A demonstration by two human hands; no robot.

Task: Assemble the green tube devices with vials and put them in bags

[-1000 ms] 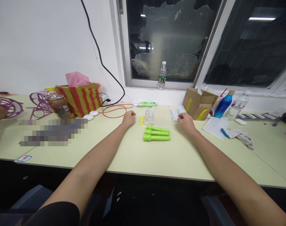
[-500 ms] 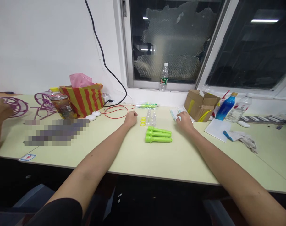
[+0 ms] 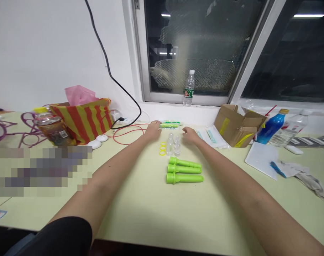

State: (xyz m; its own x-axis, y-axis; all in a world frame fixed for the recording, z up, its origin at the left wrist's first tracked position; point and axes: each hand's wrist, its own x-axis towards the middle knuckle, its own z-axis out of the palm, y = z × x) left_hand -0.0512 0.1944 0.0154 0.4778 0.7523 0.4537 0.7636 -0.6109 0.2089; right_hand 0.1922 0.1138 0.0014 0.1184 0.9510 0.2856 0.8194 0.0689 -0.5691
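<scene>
My left hand [image 3: 152, 131] is at the left end of a clear packet with green contents [image 3: 170, 125], its fingers partly stretched out. I cannot tell whether it touches the packet. Loosely bent, the fingers of my right hand [image 3: 189, 135] are apart and hold nothing; the hand is just right of the small clear plastic bottles [image 3: 177, 146]. Several yellow rings [image 3: 162, 149] lie in a column left of these bottles. Closer to me, three bright green ribbed tubes [image 3: 185, 170] lie side by side.
On the left are a striped bag [image 3: 84, 119], a tilted drink bottle [image 3: 55, 127], white round cases [image 3: 95, 143] and a red cable [image 3: 115, 134]. On the right are white packets [image 3: 214, 137], a cardboard box [image 3: 238, 124], a blue bottle [image 3: 271, 127] and a glove [image 3: 308, 180].
Both hands have moved forward. My left hand has come to the green packet's end; my right hand has left the white packets and moved left towards the small bottles. The view has shifted closer.
</scene>
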